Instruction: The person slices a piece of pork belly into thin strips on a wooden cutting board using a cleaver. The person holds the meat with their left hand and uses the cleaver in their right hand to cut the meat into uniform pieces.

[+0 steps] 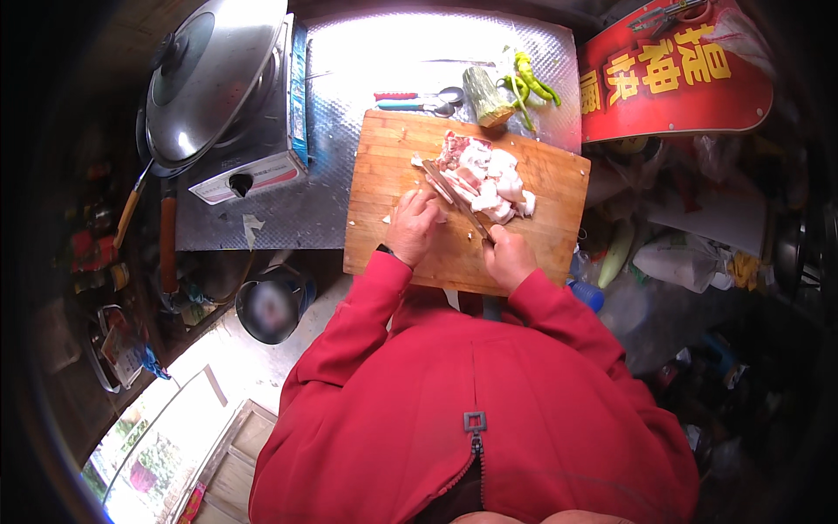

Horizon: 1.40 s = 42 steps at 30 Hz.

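My right hand [510, 259] grips the handle of a kitchen knife [463, 208]. Its narrow-looking blade slants up and left across the wooden cutting board [393, 144], along a pile of sliced fatty raw meat [501, 173]. Several thin slices lie against the blade's left side, and most of the pile is to its right. My left hand [414, 223], with a dark band at the wrist, rests on the board left of the knife with its fingers curled. A pale bit shows by its fingertips; whether they hold it is unclear. Small scraps dot the board.
Behind the board are two spoons [419, 105], a cut piece of green-skinned gourd [486, 98] and green peppers [535, 78]. A lidded wok [209, 85] sits on a gas stove [249, 177] at left. Scissors [668, 16] lie on a red board [681, 98]; a bucket [275, 311] stands below.
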### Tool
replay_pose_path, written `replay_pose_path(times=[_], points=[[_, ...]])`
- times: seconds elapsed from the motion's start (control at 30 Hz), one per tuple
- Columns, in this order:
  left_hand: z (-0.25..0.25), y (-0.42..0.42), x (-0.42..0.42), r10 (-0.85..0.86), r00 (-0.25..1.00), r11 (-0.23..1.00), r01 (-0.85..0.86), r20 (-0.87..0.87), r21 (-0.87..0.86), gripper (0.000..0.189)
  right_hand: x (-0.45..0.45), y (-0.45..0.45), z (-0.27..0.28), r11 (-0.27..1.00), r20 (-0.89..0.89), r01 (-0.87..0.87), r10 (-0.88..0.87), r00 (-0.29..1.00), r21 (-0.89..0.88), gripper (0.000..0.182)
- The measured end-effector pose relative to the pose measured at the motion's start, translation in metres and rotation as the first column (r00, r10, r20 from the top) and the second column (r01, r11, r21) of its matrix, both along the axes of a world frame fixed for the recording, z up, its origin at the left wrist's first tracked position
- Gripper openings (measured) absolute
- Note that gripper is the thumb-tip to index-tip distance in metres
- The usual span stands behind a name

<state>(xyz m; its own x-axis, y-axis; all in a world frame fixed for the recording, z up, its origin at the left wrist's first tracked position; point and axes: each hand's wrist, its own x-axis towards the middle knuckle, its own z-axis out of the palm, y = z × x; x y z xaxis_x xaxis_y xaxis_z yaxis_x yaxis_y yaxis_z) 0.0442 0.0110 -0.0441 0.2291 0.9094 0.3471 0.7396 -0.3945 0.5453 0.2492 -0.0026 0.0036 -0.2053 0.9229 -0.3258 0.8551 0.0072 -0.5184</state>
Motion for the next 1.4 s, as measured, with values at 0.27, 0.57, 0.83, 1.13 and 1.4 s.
replay_pose_path(times=[0.27,0.57,0.83,1.13,1.4], points=[[-0.020,-0.008,-0.006,0.438,0.780,0.749,-0.040,0.448,-0.662,0.016,0.002,-0.011,-0.014,1.000,0.021,-0.022,0.022,1.000,0.008,0.013],[-0.022,-0.016,-0.012,0.392,0.908,0.862,-0.307,0.146,-0.403,0.016,0.000,-0.007,-0.014,0.993,0.101,-0.028,0.040,0.994,-0.115,0.013],[0.001,-0.008,-0.010,0.343,0.923,0.913,-0.371,-0.174,-0.169,0.037,0.001,-0.012,-0.020,0.994,0.072,-0.026,0.034,0.997,-0.108,0.013],[-0.042,-0.006,-0.007,0.656,0.624,0.590,-0.072,0.425,-0.804,0.062,0.000,-0.011,-0.021,0.992,0.073,-0.028,0.038,0.997,-0.124,0.013],[-0.036,-0.015,0.001,0.586,0.792,0.482,-0.170,0.172,-0.859,0.020,0.000,-0.010,-0.020,0.991,0.074,-0.015,0.025,0.997,-0.134,0.014]])
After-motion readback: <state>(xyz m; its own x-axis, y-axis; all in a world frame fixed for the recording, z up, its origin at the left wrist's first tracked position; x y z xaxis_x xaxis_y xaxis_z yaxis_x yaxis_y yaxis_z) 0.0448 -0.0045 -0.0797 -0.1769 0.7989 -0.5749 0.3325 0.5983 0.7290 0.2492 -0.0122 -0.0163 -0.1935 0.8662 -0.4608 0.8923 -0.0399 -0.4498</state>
